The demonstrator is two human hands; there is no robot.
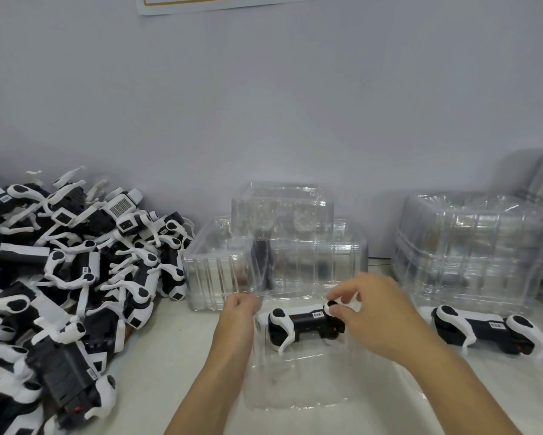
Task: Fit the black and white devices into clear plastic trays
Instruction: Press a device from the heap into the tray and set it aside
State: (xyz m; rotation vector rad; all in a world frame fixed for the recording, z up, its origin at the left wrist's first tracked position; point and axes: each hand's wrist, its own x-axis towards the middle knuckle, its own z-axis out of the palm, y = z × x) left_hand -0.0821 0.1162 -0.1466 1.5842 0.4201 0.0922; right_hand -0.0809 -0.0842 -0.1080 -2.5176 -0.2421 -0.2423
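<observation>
Table (176, 356) — right hand (373, 312) pinching device (304, 328).

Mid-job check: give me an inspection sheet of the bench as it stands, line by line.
Surface: pale tabletop, partly covered.
Job's things: black and white device lying in the clear tray in front; a second device to the right.
Clutter: big pile of loose devices on the left; stacks of empty trays at the back and right.
Grippers: left hand grips the tray's raised edge; right hand pinches the device's right end.
Cables: nothing seen.
Surroundings: plain wall, a paper notice at the top.
</observation>
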